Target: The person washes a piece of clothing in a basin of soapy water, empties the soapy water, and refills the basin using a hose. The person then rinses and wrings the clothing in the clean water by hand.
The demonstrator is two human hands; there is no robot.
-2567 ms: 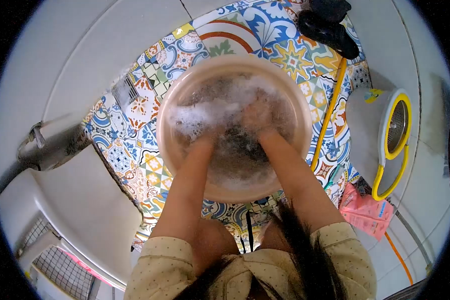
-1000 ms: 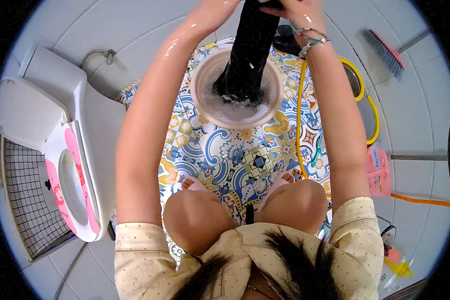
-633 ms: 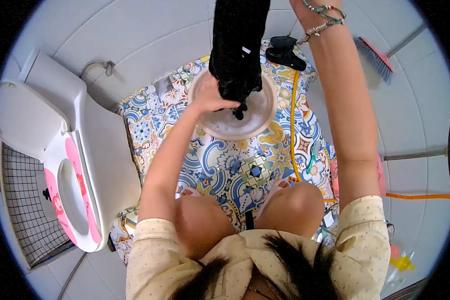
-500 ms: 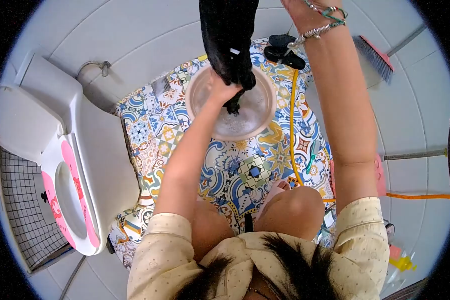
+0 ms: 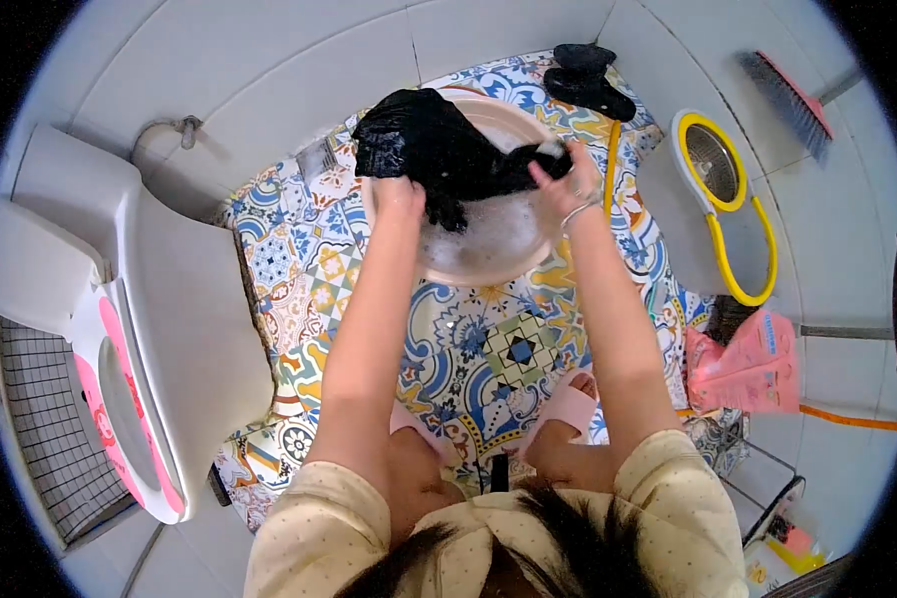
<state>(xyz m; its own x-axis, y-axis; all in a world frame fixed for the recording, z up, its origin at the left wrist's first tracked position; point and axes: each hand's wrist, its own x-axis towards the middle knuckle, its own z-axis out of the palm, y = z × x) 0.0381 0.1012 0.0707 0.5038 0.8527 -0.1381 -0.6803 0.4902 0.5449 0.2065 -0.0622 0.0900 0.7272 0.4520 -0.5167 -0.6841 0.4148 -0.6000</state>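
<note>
A wet black garment (image 5: 439, 149) stretches between my two hands over a beige basin (image 5: 468, 272) of foamy water. My left hand (image 5: 401, 194) is closed on its left part, beneath a bunched bulge that hangs over the basin's left rim. My right hand (image 5: 570, 184) grips a twisted end of the cloth at the basin's right side. A short piece of the garment dangles toward the suds between the hands. Some of my fingers are hidden by the black cloth.
A white toilet (image 5: 184, 319) with a pink-patterned seat stands left. At right are a mop bucket with a yellow rim (image 5: 725, 120), a pink pouch (image 5: 752, 364) and a broom (image 5: 787, 95). Black slippers (image 5: 590, 90) and a yellow hose (image 5: 613, 169) lie beyond the basin's right side.
The garment has come down from hanging upright above the basin to a sideways stretch across it. My right hand has lowered from the top edge; my left hand has shifted slightly left.
</note>
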